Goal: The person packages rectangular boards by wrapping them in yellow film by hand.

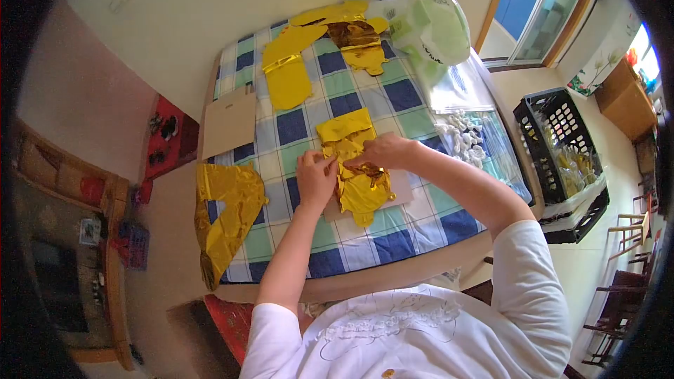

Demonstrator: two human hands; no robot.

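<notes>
Left hand and right hand touch the foil, maybe to steady it. I can't tell if either grip holds.

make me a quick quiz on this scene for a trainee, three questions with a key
1. Which thing are the left hand and right hand working at?
A) a black crate
B) a gold foil piece
C) a plastic bag
2. What shows between that foil's lower part and the checked cloth?
3. True or false: the black crate stands on the checked cloth.

Key: 1. B; 2. a tan board; 3. False.
</notes>
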